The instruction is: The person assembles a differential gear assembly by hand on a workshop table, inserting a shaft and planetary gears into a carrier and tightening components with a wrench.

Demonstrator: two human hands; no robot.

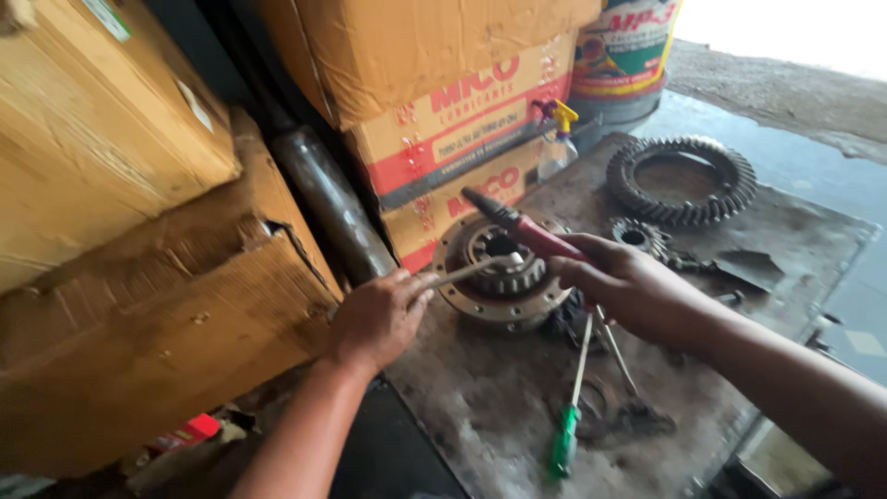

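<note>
Resting on the grimy metal bench (pixel 517 407) near its far-left corner, a differential gear housing (pixel 504 273) with a bolt-holed flange is being worked on by both hands. A thin metal rod (pixel 467 272) is pinched by the fingers (pixel 418 282) of the left hand (pixel 374 319), its tip laid across the toothed gear at the housing's centre. A tool with a red and black handle (pixel 522 226) is gripped by the right hand (pixel 628 286), whose fingers are curled tightly around it, the handle slanting up over the housing toward the cartons. A large ring gear (pixel 681 180) lies toward the far-right corner, and a smaller pinion gear (pixel 639 237) sits between it and the right hand. A green-handled screwdriver (pixel 568 420) lies nearer the front edge, just beside a second slim tool (pixel 617 356). Stacked cardboard cartons (pixel 453 120) stand against the bench's far edge, with a small spray bottle (pixel 559 139) beside them and a bucket (pixel 624 55) behind it.
</note>
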